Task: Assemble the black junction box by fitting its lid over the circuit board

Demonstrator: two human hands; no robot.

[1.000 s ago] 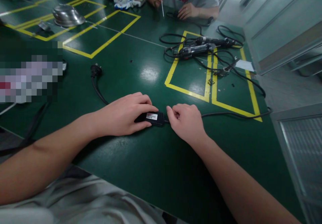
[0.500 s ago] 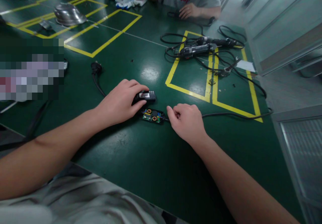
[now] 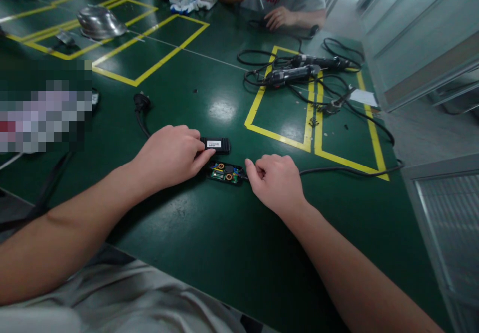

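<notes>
A black ribbed plastic cover with a white label facing up is at the fingers of my left hand. Its left end is hidden by the curled fingers, and my thumb lies along its near edge. Just nearer to me sits a black casing half with an exposed circuit board, showing two copper coils and coloured wires. My right hand is closed around the black power cord at the casing's right end. A plug on a short black cord lies beyond my left hand.
Two electric screwdrivers with looped cords lie at the back right by small screws. A metal bowl sits back left. Yellow tape marks the green table. Across it, a person's hand works with a thin tool.
My left hand has shifted its fingers toward the cover's left end, and the cover's label has turned more upward. My right hand stays on the cord.
</notes>
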